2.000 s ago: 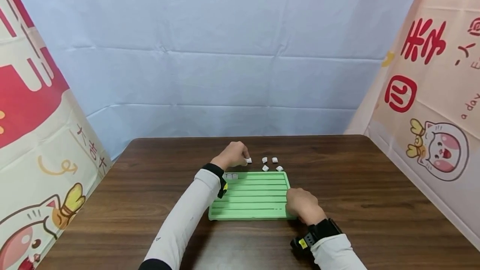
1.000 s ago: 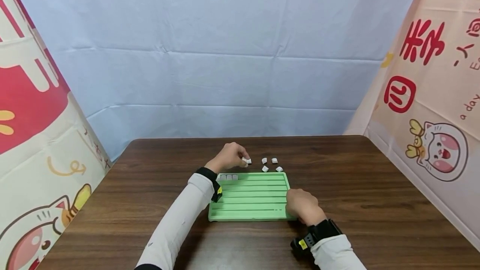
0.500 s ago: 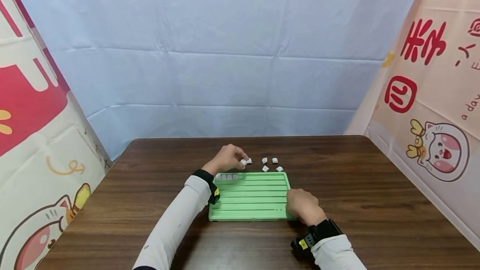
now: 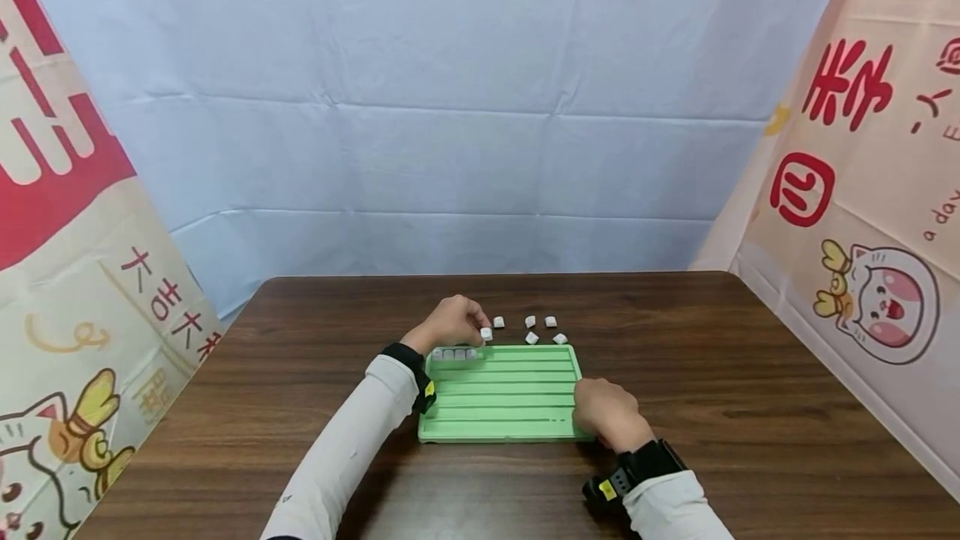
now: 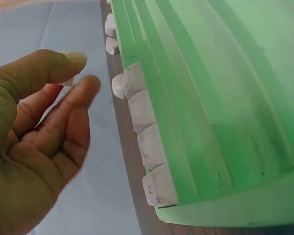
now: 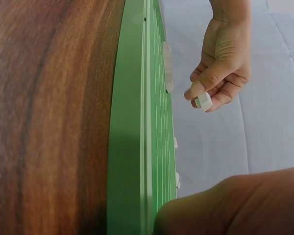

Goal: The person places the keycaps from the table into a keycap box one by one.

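My left hand (image 4: 452, 322) pinches a white keycap (image 4: 487, 333) between thumb and fingertips, just beyond the far edge of a green ridged tray (image 4: 517, 400). The right wrist view shows this keycap's blocky shape; in the left wrist view the thumb (image 5: 49, 68) mostly hides it. Several keycaps (image 5: 147, 144) stand side by side in the tray's far groove at its left end, and the endmost bears a letter. At the tray's right edge, my right hand (image 4: 609, 411) grips the rim with curled fingers, their tips hidden.
Several loose white keycaps (image 4: 551, 322) lie scattered on the dark wooden table (image 4: 360, 457) beyond the tray. A pale blue cloth (image 4: 450, 107) hangs behind the table, with printed cloths at both sides.
My left hand has picked a keycap from beside another loose one and drawn it slightly left and nearer to the tray. The right hand and tray have stayed put.
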`<state>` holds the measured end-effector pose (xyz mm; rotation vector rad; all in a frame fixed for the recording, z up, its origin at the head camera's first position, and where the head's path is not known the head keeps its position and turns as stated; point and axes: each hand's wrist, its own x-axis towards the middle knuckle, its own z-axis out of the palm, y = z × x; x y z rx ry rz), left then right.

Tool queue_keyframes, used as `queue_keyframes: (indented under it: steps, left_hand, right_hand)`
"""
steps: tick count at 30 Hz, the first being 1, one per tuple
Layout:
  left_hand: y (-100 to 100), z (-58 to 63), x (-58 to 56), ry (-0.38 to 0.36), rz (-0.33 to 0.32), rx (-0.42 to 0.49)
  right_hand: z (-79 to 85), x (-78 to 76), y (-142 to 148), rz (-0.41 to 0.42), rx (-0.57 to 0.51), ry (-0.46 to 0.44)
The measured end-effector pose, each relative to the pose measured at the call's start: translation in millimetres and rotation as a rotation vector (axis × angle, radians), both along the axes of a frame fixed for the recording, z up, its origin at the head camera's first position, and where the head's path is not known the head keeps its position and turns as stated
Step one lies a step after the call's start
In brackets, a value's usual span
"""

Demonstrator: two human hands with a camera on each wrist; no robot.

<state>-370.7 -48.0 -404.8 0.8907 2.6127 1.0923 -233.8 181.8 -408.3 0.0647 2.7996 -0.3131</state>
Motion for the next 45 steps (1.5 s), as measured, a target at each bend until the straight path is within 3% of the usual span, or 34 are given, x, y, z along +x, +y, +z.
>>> queue_keyframes:
  steps: [16,17,19,23,24,29,45]
  left_hand:
    - [-2.6,-1.6,-1.7,-0.001,-0.026,0.015]
    - [-4.3,-8.1,-7.2,0.018,-0.047,0.024]
    - [-5.4,-9.8,-8.8,0.022,-0.060,0.022]
    - [-5.1,-11.0,-7.0,0.036,-0.052,0.013]
    - [-3.4,-5.1,-1.0,0.023,-0.028,-0.003]
    - [-0.6,-4.3,3.5,0.030,0.003,-0.036]
    - [-0.3,-3.6,7.3,0.031,-0.028,-0.184]
  right_hand:
    - [-0.5,0.2,0.2,0.012,-0.004,0.008]
    - [-0.4,0.2,0.1,0.012,-0.004,0.009]
    - [-0.2,0.3,-0.3,0.014,-0.003,0.007]
    - [0.4,0.6,-0.2,0.014,-0.003,0.002]
    - [0.4,0.4,-0.1,0.012,-0.002,0.001]
    - [0.4,-0.4,0.5,0.004,0.004,0.003]
    - [1.7,0.4,0.8,0.003,-0.003,0.001]
